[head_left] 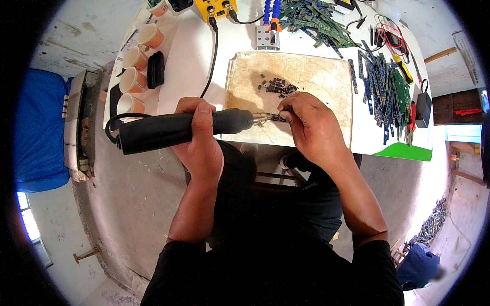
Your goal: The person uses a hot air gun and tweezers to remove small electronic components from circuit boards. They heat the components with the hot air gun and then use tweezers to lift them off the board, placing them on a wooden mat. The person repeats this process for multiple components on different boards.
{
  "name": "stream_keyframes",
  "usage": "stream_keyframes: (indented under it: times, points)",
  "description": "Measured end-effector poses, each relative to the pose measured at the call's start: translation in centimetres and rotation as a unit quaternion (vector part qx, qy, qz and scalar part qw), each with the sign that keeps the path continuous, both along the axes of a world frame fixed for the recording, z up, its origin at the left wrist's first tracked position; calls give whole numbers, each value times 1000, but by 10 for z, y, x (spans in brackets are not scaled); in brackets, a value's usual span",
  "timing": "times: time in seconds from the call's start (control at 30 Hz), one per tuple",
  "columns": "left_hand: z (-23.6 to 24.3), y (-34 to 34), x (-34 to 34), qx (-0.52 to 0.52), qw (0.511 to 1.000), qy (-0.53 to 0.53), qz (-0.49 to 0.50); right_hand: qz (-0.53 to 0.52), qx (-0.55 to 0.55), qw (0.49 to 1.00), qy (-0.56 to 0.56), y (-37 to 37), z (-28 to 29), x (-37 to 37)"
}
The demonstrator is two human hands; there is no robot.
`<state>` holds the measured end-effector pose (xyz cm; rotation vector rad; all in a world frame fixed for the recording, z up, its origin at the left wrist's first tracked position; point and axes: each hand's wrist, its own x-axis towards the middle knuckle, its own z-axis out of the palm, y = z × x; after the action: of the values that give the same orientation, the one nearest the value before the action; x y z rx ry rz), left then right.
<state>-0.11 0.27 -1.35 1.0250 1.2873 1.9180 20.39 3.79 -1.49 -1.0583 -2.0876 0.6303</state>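
Observation:
My left hand (200, 133) is wrapped round the black handle of a hot air gun (168, 131). Its metal nozzle (260, 118) points right, at a small dark strip (278, 118) on the worn, stained board (326, 76). My right hand (317, 125) is closed in a pinch just right of the nozzle. Something small and dark shows at its fingertips, but its kind is hidden. Beyond both hands, a loose heap of small black chips (279, 86) lies on the board.
Circuit board strips lie in a heap (316, 23) at the back and another pile (385, 92) at right, beside red-handled pliers (411, 122). Several cups (132, 80) line the left edge. A cable (213, 61) runs from the yellow station (217, 7). A person (418, 268) is at lower right.

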Motion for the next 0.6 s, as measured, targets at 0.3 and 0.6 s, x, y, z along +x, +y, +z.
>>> stream_keyframes:
  times: [0.3, 0.6]
  points:
    - [0, -1, 0, 0, 1000, 0, 1, 4, -8, 1000, 0, -2, 4, -1]
    - [1, -1, 1, 0, 1000, -5, -1, 8, 5, 1000, -6, -1, 3, 0]
